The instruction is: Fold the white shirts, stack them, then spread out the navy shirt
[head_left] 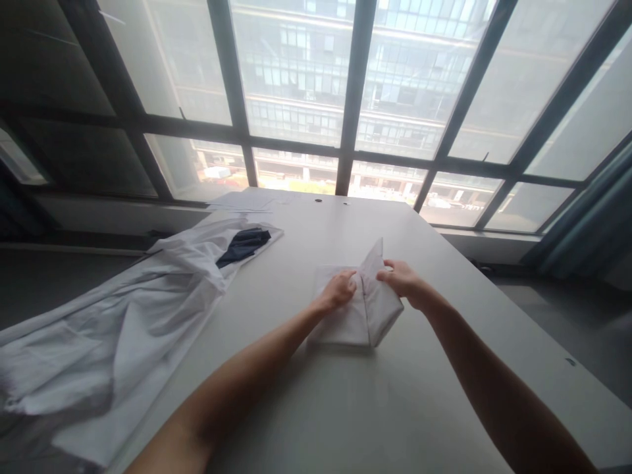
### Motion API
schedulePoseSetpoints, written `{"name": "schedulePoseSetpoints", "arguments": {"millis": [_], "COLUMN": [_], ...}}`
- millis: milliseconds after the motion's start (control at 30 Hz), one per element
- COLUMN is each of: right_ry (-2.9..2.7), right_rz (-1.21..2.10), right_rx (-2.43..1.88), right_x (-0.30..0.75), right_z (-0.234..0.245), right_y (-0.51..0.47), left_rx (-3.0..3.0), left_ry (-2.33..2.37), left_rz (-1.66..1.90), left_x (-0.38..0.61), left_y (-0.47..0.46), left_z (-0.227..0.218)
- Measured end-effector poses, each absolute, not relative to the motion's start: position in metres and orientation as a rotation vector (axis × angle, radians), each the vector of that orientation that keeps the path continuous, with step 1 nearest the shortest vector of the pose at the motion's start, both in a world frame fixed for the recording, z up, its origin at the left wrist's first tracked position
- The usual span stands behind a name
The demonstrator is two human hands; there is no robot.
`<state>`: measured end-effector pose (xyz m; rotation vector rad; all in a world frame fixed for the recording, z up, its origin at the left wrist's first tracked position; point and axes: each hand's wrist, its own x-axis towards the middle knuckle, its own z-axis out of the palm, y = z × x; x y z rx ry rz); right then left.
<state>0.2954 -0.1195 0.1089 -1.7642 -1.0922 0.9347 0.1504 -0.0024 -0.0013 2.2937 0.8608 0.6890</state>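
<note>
A folded white cloth (340,326) lies on the white table, its right part raised and tilted along a fold near the middle. My left hand (340,289) rests on the flat left part, fingers curled closed against the cloth beside the fold. With thumb and fingers, my right hand (399,280) pinches the raised part near its upper right edge. A pointed corner of that part stands up above both hands. The fingertips of my left hand are partly hidden, and the underside of the cloth cannot be seen.
To the left, a large crumpled white sheet of fabric (162,316) spreads over the table (286,408) and hangs off its edge. A dark blue folded cloth (244,245) sits on it. White sheets (241,201) lie at the far left end, before tall windows.
</note>
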Motion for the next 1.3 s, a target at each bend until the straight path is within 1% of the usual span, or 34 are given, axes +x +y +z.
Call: {"name": "schedulePoseSetpoints", "arguments": {"millis": [133,200,267,300,333,400,500,600,667,767,867,933,1000,1100,1300], "right_ry": [-1.310,-1.427,-1.520,-1.543,-1.552,-1.535,-1.496,-1.490,-1.532,-1.642,-1.805,-1.915,-1.992,-2.033,-2.065], "right_rz": [0.833,0.970,1.172,1.204,1.160,0.888,0.498,0.297,0.243,0.275,0.276,0.240,0.208,0.176,0.176], "right_rx": [-1.794,-1.701,-1.587,-1.546,-1.525,-1.532,-1.564,-1.625,-1.688,-1.812,-1.916,-1.952,-1.972,-1.983,-1.971], "right_x": [0.249,0.226,0.212,0.210,0.212,0.224,0.252,0.267,0.262,0.242,0.224,0.220,0.220,0.222,0.224], "right_z": [0.112,0.109,0.102,0.097,0.090,0.074,0.045,0.017,0.003,-0.008,-0.010,-0.009,-0.008,-0.008,-0.009], "right_y": [-0.100,-0.093,-0.089,-0.088,-0.087,-0.087,-0.089,-0.097,-0.102,-0.109,-0.114,-0.116,-0.116,-0.116,-0.117], "left_rx": [1.874,1.667,1.360,1.203,1.072,0.989,1.110,1.214,1.284,1.413,1.873,2.322,2.584,2.608,2.491], "left_ry": [0.976,0.965,0.892,0.830,0.760,0.683,0.774,0.893,0.956,1.044,0.972,0.829,0.747,0.826,1.118], "left_rz": [0.851,0.829,0.732,0.670,0.609,0.543,0.564,0.644,0.739,0.943,1.084,0.980,0.716,0.402,0.345], "left_x": [0.142,0.130,0.116,0.111,0.106,0.101,0.104,0.105,0.102,0.094,0.093,0.099,0.106,0.111,0.095], "left_y": [0.021,0.030,0.037,0.039,0.040,0.041,0.044,0.052,0.059,0.064,0.056,0.046,0.036,0.034,0.057], "left_z": [-0.005,0.000,0.005,0.007,0.009,0.011,0.011,0.010,0.011,0.016,0.023,0.024,0.019,0.007,-0.006]}}
